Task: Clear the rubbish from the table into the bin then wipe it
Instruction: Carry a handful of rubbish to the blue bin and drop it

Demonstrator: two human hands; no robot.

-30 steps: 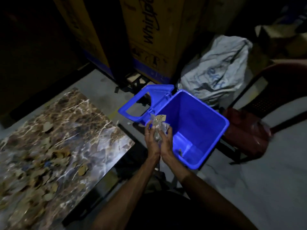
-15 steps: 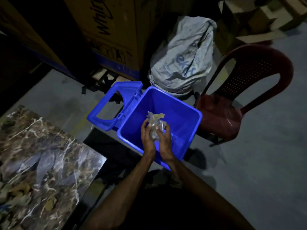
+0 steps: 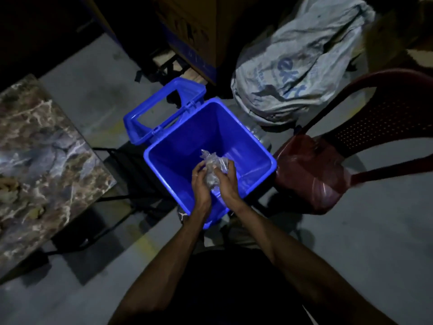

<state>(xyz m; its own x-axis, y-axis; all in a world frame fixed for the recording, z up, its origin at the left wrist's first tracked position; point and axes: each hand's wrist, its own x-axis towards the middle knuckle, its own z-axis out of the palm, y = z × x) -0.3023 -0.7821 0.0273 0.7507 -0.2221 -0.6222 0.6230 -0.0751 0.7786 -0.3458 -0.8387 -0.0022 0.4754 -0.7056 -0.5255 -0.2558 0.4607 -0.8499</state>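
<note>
Two bare hands meet over an open blue bin (image 3: 168,165). The left hand (image 3: 201,184) and right hand (image 3: 226,181) both curl their fingers around one crumpled clear plastic wrapper (image 3: 214,166), pressed between them above the bin's mouth. The wrapper looks light and springy; released unevenly, it could likely cling to a palm or drift past the near rim onto the floor. The marble-patterned table (image 3: 44,160) stands left, with brownish scraps on it.

Dim room, grey floor (image 3: 351,242), maroon plastic chair (image 3: 379,127), white sack (image 3: 302,64), cardboard boxes (image 3: 194,26)
</note>
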